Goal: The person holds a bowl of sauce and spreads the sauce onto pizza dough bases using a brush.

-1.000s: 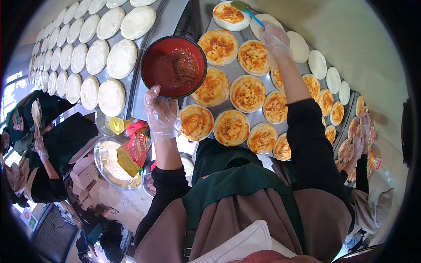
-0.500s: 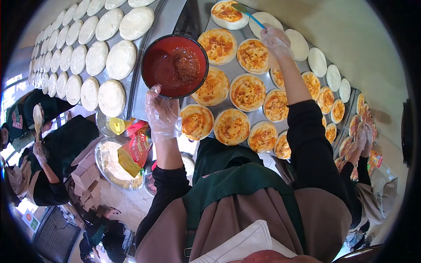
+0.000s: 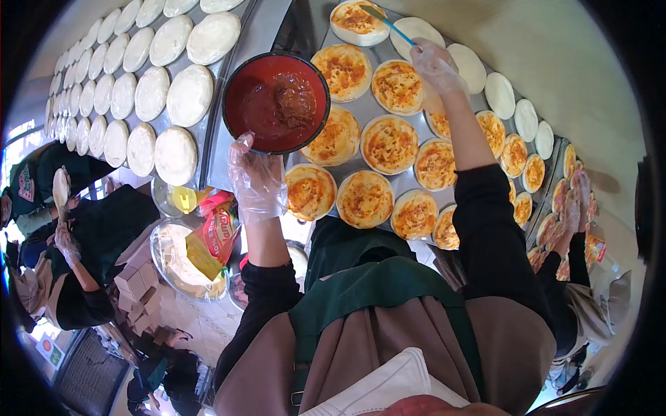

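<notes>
My left hand (image 3: 257, 177), in a clear plastic glove, grips the near rim of a red bowl with a black edge (image 3: 239, 104). Dark red sauce (image 3: 295, 104) lies inside it. Also gloved, my right hand (image 3: 437, 66) is closed around the blue handle of a spatula (image 3: 399, 31). The spatula's blade rests on or just over the sauce on a dough round (image 3: 357, 22) at the far end of the tray. Sauced dough rounds (image 3: 390, 144) fill the tray's near part. Plain rounds (image 3: 466, 68) line its far side.
On the left, another metal tray (image 3: 201, 142) carries rows of plain dough rounds (image 3: 175, 156). Below it are a plastic-covered bowl (image 3: 173, 253) and a red and yellow packet (image 3: 214, 243). Co-workers' gloved hands (image 3: 67, 246) (image 3: 572, 211) work at both sides.
The spatula's blade has shifted slightly left across the far dough round. My left hand and the bowl have hardly moved. The right-side co-worker's hands have shifted slightly.
</notes>
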Action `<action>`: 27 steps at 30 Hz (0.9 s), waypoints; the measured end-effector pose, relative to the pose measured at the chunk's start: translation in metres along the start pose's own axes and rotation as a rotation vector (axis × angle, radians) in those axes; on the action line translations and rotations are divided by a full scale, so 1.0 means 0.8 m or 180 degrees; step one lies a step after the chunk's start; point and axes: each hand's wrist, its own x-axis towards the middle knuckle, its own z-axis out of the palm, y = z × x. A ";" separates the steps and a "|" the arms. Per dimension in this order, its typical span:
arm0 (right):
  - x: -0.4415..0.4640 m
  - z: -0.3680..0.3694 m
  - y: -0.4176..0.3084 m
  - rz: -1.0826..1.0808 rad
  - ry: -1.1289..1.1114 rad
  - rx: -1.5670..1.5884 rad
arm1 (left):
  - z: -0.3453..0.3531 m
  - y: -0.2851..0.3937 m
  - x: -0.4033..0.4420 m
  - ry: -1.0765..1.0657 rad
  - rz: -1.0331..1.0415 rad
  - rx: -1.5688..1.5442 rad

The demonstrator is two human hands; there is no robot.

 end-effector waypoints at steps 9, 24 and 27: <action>-0.016 0.023 -0.005 -0.0286 -0.0399 -0.0155 | -0.004 -0.002 0.000 -0.0021 0.0002 -0.0097; -0.022 -0.021 -0.033 -0.0293 -0.0490 -0.0786 | -0.007 0.002 -0.010 -0.0027 0.0044 -0.0134; -0.033 -0.049 -0.040 -0.0200 -0.0662 -0.0989 | -0.014 0.002 -0.007 0.0141 0.0131 -0.0002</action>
